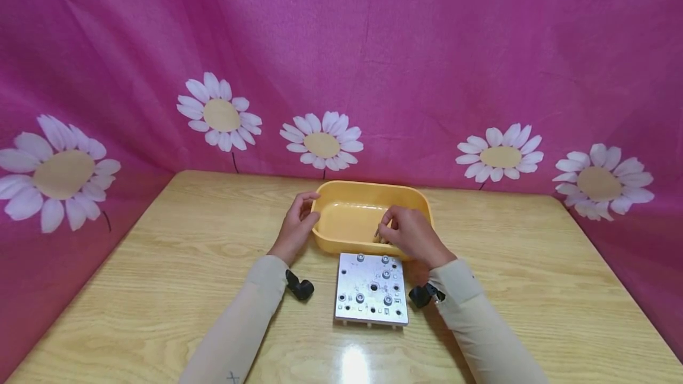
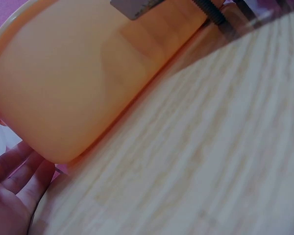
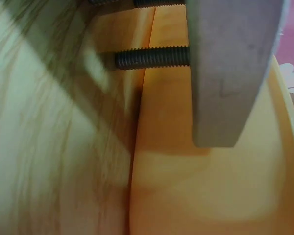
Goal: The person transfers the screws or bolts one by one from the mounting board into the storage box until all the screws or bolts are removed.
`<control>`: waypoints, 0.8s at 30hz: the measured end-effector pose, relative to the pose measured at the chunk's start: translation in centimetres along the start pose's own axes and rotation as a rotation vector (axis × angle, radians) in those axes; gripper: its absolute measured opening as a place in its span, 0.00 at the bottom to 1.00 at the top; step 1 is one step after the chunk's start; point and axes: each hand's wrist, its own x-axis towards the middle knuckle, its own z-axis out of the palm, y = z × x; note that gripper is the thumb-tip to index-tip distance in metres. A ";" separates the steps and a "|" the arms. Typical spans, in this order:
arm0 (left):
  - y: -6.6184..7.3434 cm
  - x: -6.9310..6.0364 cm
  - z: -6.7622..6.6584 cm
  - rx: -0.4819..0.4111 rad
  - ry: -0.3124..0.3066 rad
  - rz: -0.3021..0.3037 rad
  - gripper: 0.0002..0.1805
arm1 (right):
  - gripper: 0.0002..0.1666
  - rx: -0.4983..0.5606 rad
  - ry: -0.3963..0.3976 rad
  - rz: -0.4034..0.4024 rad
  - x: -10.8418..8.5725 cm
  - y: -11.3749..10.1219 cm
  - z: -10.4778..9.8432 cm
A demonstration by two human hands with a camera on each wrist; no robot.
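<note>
A yellow plastic basin stands on the table. My left hand holds its left end, the thumb by the rim; in the left wrist view the fingers lie against the outer wall. My right hand reaches over the front rim into the right part of the basin, fingertips bunched around a small thin metal piece, its kind too small to tell. In front of the basin is a silver metal plate with holes and several socket-head bolts. Threaded bolt shanks stick out beneath it.
The wooden table extends to both sides and toward the front. A pink curtain with white flowers hangs behind and along the sides. Black wrist cameras on both wrists flank the plate.
</note>
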 end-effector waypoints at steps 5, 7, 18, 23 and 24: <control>0.2 0.1 0.0 -0.003 0.002 -0.003 0.22 | 0.03 -0.012 -0.020 0.015 0.1 -0.2 -0.1; 0.2 0.1 0.0 0.000 0.003 -0.009 0.22 | 0.03 -0.014 -0.025 0.017 0.1 -0.2 -0.2; 0.4 0.1 -0.1 -0.023 -0.015 0.020 0.22 | 0.22 0.001 -0.022 0.003 0.0 -0.1 -0.2; 0.3 0.0 0.0 -0.004 0.002 -0.001 0.22 | 0.24 0.010 -0.028 0.018 -0.1 0.0 -0.1; 0.2 0.0 0.0 0.001 0.006 -0.006 0.22 | 0.24 0.012 -0.025 0.019 -0.1 0.0 -0.1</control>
